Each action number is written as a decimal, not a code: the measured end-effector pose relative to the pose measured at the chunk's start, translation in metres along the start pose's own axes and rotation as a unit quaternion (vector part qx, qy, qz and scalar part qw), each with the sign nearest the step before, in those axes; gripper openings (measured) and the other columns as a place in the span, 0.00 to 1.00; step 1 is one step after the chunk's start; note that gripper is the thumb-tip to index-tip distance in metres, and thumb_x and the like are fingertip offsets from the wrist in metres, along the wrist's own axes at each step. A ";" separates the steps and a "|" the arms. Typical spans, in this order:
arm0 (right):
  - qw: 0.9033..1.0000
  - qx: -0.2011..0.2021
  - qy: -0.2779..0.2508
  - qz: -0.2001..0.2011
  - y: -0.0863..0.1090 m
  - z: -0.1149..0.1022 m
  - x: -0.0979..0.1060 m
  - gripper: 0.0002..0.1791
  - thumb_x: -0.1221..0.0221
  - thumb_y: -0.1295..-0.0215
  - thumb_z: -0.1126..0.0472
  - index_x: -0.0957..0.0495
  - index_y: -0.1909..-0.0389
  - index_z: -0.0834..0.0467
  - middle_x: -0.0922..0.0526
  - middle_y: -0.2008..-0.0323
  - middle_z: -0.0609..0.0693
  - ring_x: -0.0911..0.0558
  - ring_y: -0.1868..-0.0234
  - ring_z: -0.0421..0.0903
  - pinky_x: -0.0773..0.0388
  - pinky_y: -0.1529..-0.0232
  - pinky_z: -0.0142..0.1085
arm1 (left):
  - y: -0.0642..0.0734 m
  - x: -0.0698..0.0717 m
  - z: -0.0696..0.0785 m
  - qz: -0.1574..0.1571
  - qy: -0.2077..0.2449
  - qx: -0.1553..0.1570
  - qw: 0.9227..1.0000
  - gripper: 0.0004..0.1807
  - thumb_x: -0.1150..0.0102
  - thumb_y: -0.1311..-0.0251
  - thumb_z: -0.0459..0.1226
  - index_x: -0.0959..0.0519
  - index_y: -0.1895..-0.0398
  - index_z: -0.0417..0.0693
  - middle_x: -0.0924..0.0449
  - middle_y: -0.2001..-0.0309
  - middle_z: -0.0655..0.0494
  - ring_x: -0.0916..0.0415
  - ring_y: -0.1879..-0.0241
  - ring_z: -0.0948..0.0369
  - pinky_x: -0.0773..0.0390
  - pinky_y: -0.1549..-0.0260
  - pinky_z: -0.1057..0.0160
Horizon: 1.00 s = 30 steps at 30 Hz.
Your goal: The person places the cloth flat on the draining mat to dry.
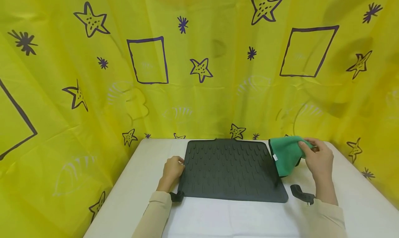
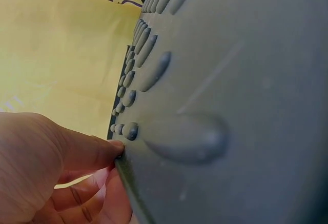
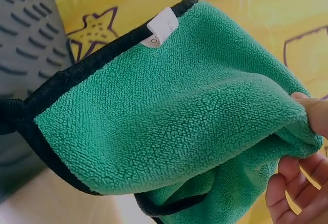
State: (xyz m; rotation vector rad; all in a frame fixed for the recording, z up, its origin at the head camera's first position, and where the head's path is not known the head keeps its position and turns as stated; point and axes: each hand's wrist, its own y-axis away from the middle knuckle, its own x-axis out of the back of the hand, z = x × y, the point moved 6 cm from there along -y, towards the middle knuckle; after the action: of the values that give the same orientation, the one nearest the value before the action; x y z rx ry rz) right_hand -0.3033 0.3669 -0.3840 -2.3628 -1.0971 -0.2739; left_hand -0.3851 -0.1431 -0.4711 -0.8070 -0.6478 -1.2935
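A dark grey mat (image 1: 229, 170) with rows of raised drop-shaped ridges spans the middle of the head view. My left hand (image 1: 173, 168) pinches its left edge, thumb on the ridged face, as the left wrist view shows the mat (image 2: 246, 80) up close. At the mat's right side, my right hand (image 1: 321, 160) holds a green cloth (image 1: 285, 155) by a bunched part between thumb and fingers. The cloth (image 3: 169, 111) has a fleecy surface, black edging and a small white label (image 3: 163, 26). It hangs down over the mat's right edge.
The mat and hands are over a white table (image 1: 205, 219). Behind it hangs a yellow curtain (image 1: 199, 103) with purple stars and outlined shapes. Dark wrist camera mounts (image 1: 301, 193) sit at both wrists.
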 end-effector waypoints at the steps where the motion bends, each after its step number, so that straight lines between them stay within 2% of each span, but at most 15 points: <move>1: 1.000 0.008 -0.006 0.001 0.001 -0.004 -0.001 0.21 0.38 0.28 0.51 0.19 0.44 0.62 0.30 0.68 0.25 0.32 0.66 0.35 0.33 0.69 0.26 | 0.000 0.000 0.000 0.000 0.001 0.001 1.000 0.10 0.35 0.41 0.33 0.13 0.57 0.41 0.11 0.57 0.44 0.14 0.58 0.44 0.17 0.58 0.47; 8: 0.996 0.076 -0.038 0.000 0.011 -0.031 -0.018 0.17 0.36 0.29 0.57 0.17 0.47 0.64 0.29 0.67 0.26 0.31 0.69 0.36 0.34 0.67 0.25 | -0.001 -0.001 -0.003 -0.002 0.007 0.004 1.000 0.10 0.36 0.41 0.32 0.13 0.58 0.40 0.11 0.60 0.43 0.14 0.60 0.46 0.17 0.60 0.48; 17: 0.992 0.108 -0.045 -0.049 0.025 -0.049 -0.055 0.15 0.36 0.29 0.57 0.17 0.48 0.62 0.27 0.64 0.28 0.31 0.67 0.37 0.33 0.67 0.25 | -0.002 -0.002 -0.003 -0.013 -0.002 0.008 1.000 0.09 0.35 0.39 0.33 0.13 0.57 0.41 0.11 0.58 0.44 0.14 0.60 0.47 0.17 0.59 0.48; 24: 0.986 0.139 -0.061 -0.075 0.039 -0.061 -0.081 0.12 0.37 0.29 0.61 0.17 0.50 0.64 0.23 0.60 0.44 0.32 0.67 0.38 0.33 0.66 0.25 | -0.001 -0.002 0.000 -0.012 0.002 0.008 1.000 0.09 0.35 0.38 0.33 0.13 0.57 0.41 0.11 0.56 0.43 0.14 0.59 0.46 0.17 0.58 0.47; 30: 0.979 0.166 -0.073 -0.089 0.046 -0.062 -0.102 0.10 0.36 0.30 0.63 0.17 0.52 0.63 0.21 0.61 0.51 0.31 0.69 0.36 0.33 0.66 0.26 | -0.002 -0.004 -0.001 -0.009 0.003 0.010 1.000 0.09 0.35 0.38 0.33 0.13 0.57 0.41 0.11 0.56 0.43 0.14 0.58 0.45 0.17 0.58 0.47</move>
State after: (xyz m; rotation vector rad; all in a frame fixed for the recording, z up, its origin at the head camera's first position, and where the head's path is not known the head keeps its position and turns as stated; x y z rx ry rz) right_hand -0.3334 0.2421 -0.3876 -2.0169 -1.3151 0.0230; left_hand -0.3873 -0.1424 -0.4746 -0.7829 -0.6641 -1.3030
